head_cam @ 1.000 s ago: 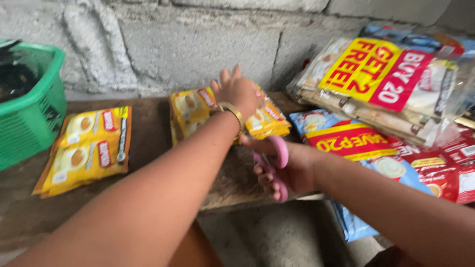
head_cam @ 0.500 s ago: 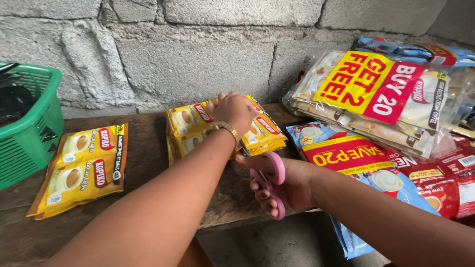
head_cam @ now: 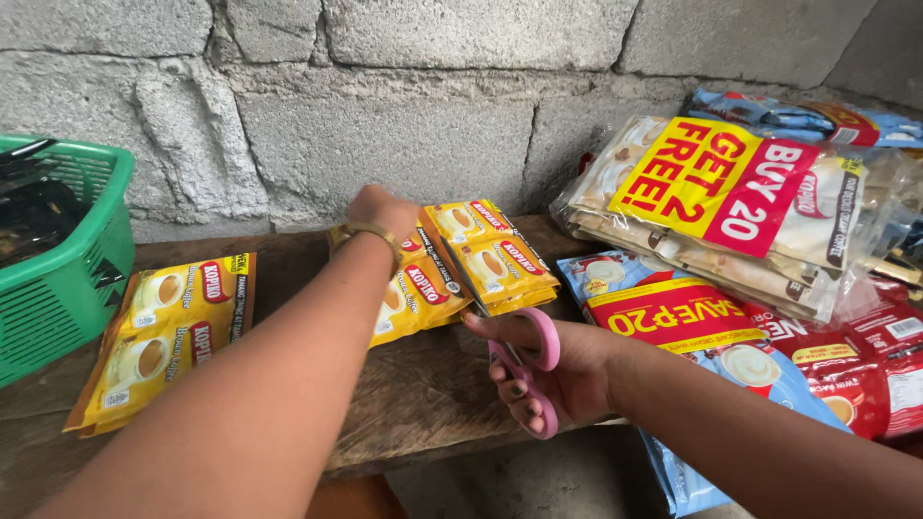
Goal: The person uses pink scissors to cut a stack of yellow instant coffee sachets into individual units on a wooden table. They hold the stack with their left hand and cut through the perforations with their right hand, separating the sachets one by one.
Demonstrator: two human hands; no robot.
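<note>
Left hand (head_cam: 383,210) pinning yellow sachet strip (head_cam: 452,274) flat on worktop (head_cam: 413,404), grip pressed down. Right hand (head_cam: 548,380) clenched around pink scissors (head_cam: 524,360), blades seemingly entering seam between sachets.

A strip of yellow coffee sachets (head_cam: 452,269) lies flat at the centre of the frame, its far end under the left hand (head_cam: 383,210). The pink-handled scissors (head_cam: 524,360), just below and right of centre, are held in the right hand (head_cam: 553,375), blades reaching up into the gap between two sachets.
</note>
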